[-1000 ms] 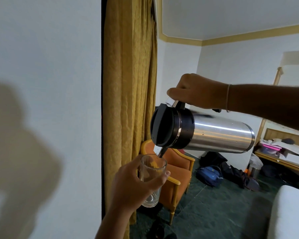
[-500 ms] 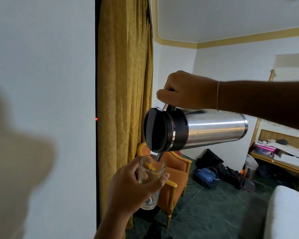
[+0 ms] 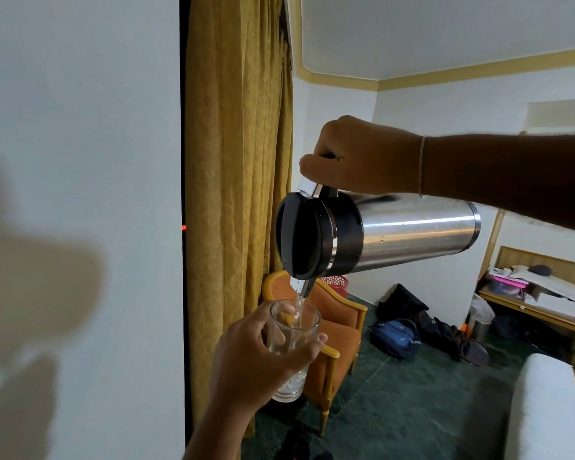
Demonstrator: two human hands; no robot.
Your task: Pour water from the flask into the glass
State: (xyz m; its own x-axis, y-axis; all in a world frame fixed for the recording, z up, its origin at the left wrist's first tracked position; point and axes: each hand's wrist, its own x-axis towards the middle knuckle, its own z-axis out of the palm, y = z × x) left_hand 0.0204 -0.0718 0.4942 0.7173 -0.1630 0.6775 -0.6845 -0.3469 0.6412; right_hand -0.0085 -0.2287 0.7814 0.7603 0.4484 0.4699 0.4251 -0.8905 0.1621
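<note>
A steel flask [image 3: 409,235] with a black lid lies almost horizontal in the air, spout down. My right hand [image 3: 362,157] grips its handle from above. A thin stream of water [image 3: 298,310] falls from the spout into a clear glass [image 3: 291,340] held upright just below it. My left hand [image 3: 263,363] is wrapped round the glass from the left. A little water with bubbles sits at the bottom of the glass.
A white wall is close on the left, with a yellow curtain [image 3: 236,180] beside it. Behind the glass stands an orange armchair [image 3: 332,330]. Bags [image 3: 395,336] lie on the green floor, a cluttered wooden desk [image 3: 538,300] stands at right, and a white bed edge [image 3: 545,410] is at bottom right.
The flask has tipped slightly further, and water now streams into the glass. Both hands hold much the same pose while the view has shifted a little.
</note>
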